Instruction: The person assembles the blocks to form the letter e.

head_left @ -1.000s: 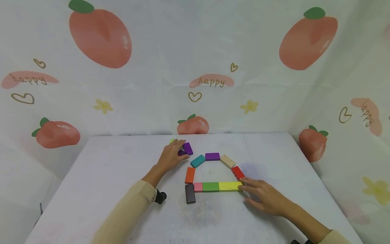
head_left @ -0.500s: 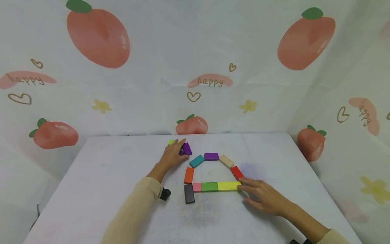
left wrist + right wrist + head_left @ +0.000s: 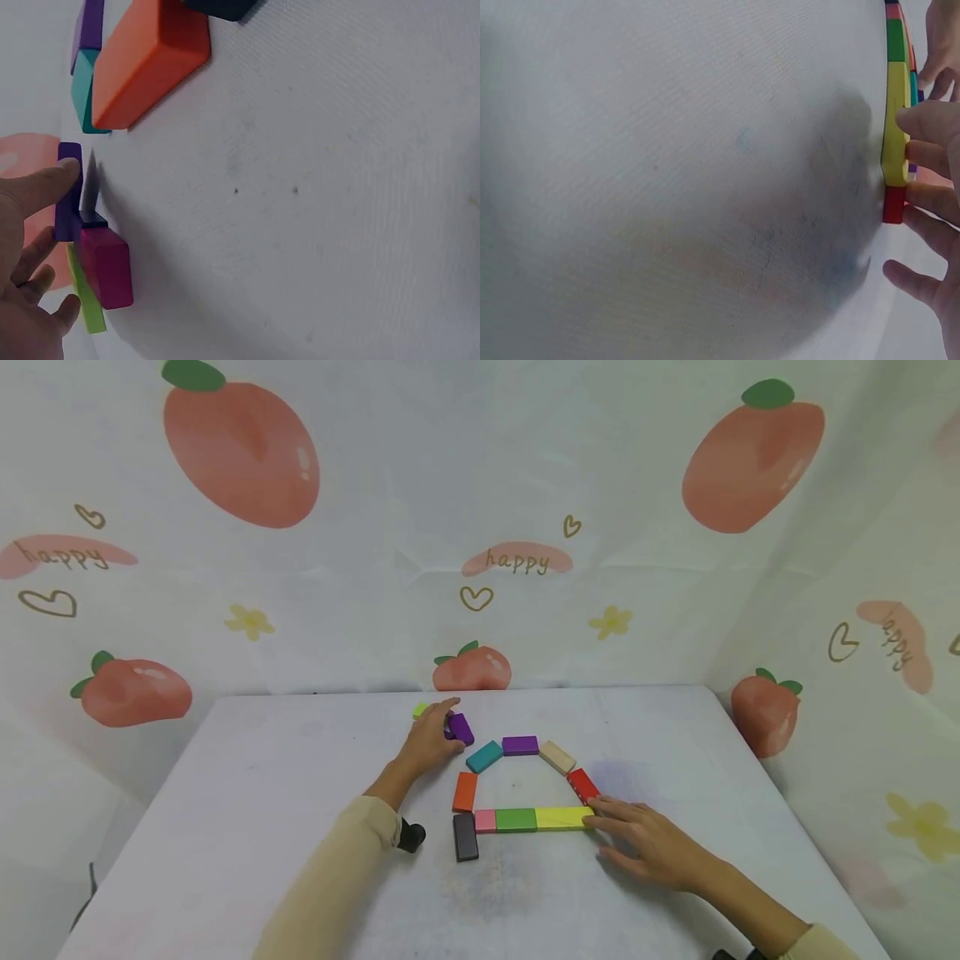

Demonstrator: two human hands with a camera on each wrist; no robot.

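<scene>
- Left hand (image 3: 429, 745): fingers bent part-way round the loose purple block (image 3: 461, 729), thumb at its near end, forefinger at the far end. Reads as a pinch.
- Just changed: that purple block sits slightly nearer the person than half a second ago, angle about the same. Cannot tell if it's off the worktop (image 3: 300, 793).
- Meaning, my judgement: block is now being handled rather than just reached for; pick-up step looks barely started, layout not affected.
- Block's place: far side of the worktop, beyond the teal block (image 3: 484, 757), near it but apart.
- Close by the left hand: lime block (image 3: 420, 711), mostly covered in head view; magenta block (image 3: 109, 270) and a dark piece (image 3: 93, 220) show in left wrist view, the latter mostly hidden.
- Right hand (image 3: 656, 843): fingers spread, nearly straight, nothing gripped. Tips at the right end of the yellow block (image 3: 558, 818) and by the red block (image 3: 582, 786). No clear change; probably steadying.
- Arch unchanged: orange block (image 3: 465, 792), teal, second purple block (image 3: 520, 746), cream block (image 3: 557, 757), red.
- Base row unchanged too: pink block (image 3: 485, 821), green block (image 3: 516, 820), yellow; dark grey block (image 3: 466, 837) at its left end.
</scene>
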